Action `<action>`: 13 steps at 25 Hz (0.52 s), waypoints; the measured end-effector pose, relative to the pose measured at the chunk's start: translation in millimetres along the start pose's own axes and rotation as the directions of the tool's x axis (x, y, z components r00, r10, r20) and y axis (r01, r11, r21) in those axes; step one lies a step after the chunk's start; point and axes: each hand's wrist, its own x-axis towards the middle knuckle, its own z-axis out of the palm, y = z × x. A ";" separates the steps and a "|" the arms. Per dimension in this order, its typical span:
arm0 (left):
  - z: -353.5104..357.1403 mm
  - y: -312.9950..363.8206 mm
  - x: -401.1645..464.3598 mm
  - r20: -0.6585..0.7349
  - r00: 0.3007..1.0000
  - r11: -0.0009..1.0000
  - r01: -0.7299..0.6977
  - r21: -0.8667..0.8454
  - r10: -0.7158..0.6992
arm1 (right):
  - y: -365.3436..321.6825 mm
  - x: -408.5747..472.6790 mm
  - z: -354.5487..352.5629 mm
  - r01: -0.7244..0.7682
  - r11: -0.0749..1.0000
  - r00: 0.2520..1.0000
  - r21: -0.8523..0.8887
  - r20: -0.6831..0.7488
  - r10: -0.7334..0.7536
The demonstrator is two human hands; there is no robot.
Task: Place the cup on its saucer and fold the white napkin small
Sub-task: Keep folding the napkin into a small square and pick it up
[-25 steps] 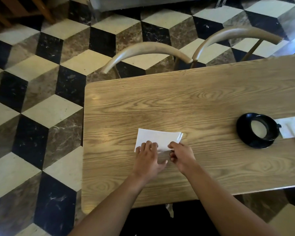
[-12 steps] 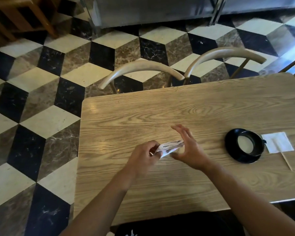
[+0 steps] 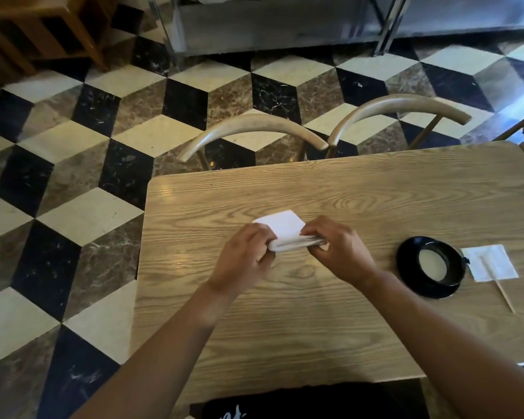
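Observation:
The white napkin (image 3: 285,228) is folded into a small thick wad, held just above the wooden table (image 3: 330,322). My left hand (image 3: 242,257) pinches its left end and my right hand (image 3: 338,251) pinches its right end; a flat white flap stands up behind the folded edge. To the right, a black cup (image 3: 436,263) with pale liquid inside sits on a black saucer (image 3: 406,267). Neither hand is near the cup.
A second small white napkin (image 3: 493,263) lies right of the saucer with a thin wooden stick (image 3: 504,293) across it. Two curved wooden chair backs (image 3: 254,128) stand at the table's far edge. The tiled floor lies left of the table.
The napkin lay flat under both hands a second ago. It was lifted and folded over, and both hands now hold it by its ends as a smaller wad.

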 end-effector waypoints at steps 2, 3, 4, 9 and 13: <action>26.9 -13.0 -38.7 0.092 0.992 0.993 -0.096 0.066 0.090 | 17.1 -29.0 24.9 0.130 0.985 0.991 -0.116 0.052 -0.125; 41.5 -19.3 -60.3 0.155 0.983 0.991 -0.112 0.073 0.100 | 25.4 -47.3 38.6 0.159 0.975 0.983 -0.152 0.113 -0.143; 54.9 -22.5 -82.1 0.210 0.974 0.992 -0.106 0.070 0.089 | 32.6 -67.0 51.0 0.175 0.970 0.969 -0.167 0.201 -0.141; 96.3 -19.3 -151.8 0.356 0.928 0.987 -0.147 0.065 0.114 | 55.9 -136.2 83.0 0.201 0.961 0.848 -0.188 0.525 -0.075; 97.8 -17.5 -161.3 0.400 0.911 0.981 -0.156 0.111 0.100 | 65.1 -149.8 84.2 0.274 0.933 0.820 -0.232 0.564 -0.100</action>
